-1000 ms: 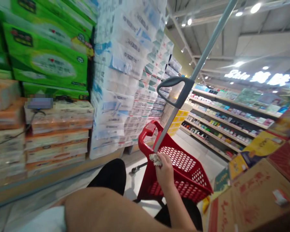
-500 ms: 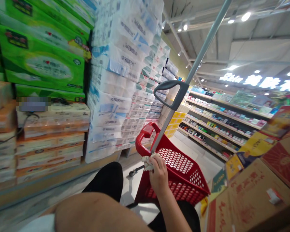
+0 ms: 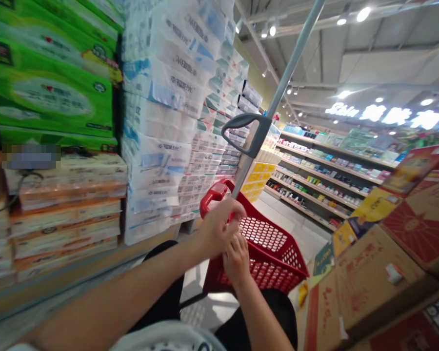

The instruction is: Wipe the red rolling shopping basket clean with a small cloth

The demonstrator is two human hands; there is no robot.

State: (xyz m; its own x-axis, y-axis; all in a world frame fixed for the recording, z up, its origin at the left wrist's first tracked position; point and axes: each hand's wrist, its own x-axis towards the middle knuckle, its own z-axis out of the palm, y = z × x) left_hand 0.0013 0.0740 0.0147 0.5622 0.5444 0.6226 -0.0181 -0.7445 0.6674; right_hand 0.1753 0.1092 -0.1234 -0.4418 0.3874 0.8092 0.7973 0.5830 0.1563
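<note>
Red and hole-pierced, the basket [image 3: 270,261] sits at 5 o'clock from centre, a lit white sign [image 3: 373,113] reading "Shin" at 2 o'clock, while the left hand [image 3: 216,229] and right hand [image 3: 237,256] meet before it, curled, around what I cannot tell.

On the pale floor [image 3: 274,208], a red cart [image 3: 215,274] is standing; at left, a low platform [image 3: 58,293] is supporting stacked tissue packs [image 3: 66,224] and white packs [image 3: 153,195]. Beyond, shelves [image 3: 302,211] are holding small goods [image 3: 292,195].
</note>
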